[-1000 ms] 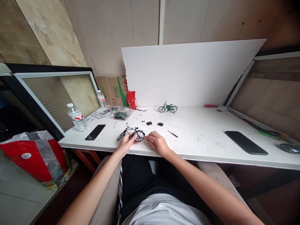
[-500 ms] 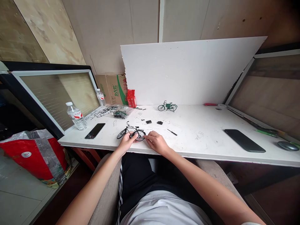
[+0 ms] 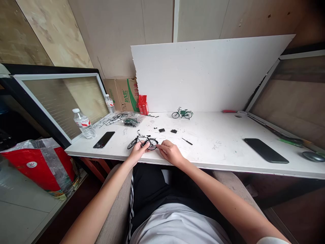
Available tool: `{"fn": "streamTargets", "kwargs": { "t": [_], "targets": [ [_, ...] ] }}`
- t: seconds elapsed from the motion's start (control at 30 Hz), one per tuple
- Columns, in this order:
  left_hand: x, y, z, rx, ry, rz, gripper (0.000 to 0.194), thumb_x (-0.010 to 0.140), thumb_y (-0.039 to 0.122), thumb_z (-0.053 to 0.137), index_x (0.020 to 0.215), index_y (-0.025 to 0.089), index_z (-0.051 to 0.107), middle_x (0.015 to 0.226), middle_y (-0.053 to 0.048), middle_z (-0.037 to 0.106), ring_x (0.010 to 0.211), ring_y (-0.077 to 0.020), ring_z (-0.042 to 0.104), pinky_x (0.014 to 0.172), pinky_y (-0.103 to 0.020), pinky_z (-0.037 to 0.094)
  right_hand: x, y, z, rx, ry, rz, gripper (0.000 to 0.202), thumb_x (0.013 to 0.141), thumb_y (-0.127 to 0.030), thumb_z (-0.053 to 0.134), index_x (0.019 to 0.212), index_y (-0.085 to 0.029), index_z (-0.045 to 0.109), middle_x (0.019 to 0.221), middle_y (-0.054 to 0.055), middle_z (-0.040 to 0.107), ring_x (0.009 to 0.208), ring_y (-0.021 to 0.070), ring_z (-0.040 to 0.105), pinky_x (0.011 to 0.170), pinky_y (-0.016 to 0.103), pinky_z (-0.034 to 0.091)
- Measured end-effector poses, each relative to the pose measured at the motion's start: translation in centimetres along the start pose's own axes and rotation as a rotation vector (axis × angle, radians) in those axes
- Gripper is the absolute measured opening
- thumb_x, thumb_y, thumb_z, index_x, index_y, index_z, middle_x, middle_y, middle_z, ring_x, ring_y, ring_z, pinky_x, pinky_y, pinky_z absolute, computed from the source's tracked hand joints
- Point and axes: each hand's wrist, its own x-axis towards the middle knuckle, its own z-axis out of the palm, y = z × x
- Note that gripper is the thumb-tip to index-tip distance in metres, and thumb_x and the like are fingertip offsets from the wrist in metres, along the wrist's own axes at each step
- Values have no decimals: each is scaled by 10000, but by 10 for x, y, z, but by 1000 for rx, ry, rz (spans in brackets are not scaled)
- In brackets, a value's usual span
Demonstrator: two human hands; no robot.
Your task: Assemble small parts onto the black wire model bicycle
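A black miniature bicycle (image 3: 143, 141) is upright near the front edge of the white table, its handlebar to the left. My left hand (image 3: 137, 151) grips it low, with the thumb over the frame beside the rear wheel. My right hand (image 3: 171, 152) is pinched at the back of the rear wheel; whatever sits between its fingertips is too small to make out. Beyond the hands lie two small black parts, one (image 3: 161, 130) left of the other (image 3: 174, 131), and a thin dark tool (image 3: 187, 141). A green miniature bicycle (image 3: 182, 113) stands farther back.
At the left are a phone (image 3: 104, 139), a water bottle (image 3: 84, 124), a plastic bag of green parts (image 3: 132, 120) and black part frames (image 3: 114, 118). A red box (image 3: 143, 105) stands behind. On the right lie a large black phone-like slab (image 3: 265, 150) and a mouse (image 3: 313, 156).
The camera view has shifted slightly. Both hands keep nearly the same hold and place at the black bicycle.
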Motion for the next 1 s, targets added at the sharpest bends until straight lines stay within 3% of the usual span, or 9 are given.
{"fn": "streamTargets", "kwargs": {
  "t": [0.7, 1.0],
  "targets": [
    [0, -9, -5, 60, 46, -18, 500, 774, 510, 858, 1068, 195, 603, 1088, -83, 759, 1002, -257, 733, 1039, -474, 529, 2, -3, 0, 32, -33, 99, 118, 990, -189, 658, 1053, -197, 758, 878, 75, 722, 789, 192, 677, 726, 296, 530],
    [3, -18, -13, 190, 67, 15, 488, 810, 532, 814, 1111, 206, 610, 1133, -83, 749, 1080, -272, 711, 1044, -438, 507, 5, -4, -5, 90, -69, 162, 120, 983, -211, 665, 1065, -209, 753, 920, 78, 749, 847, 209, 701, 749, 312, 547]
  ]
}}
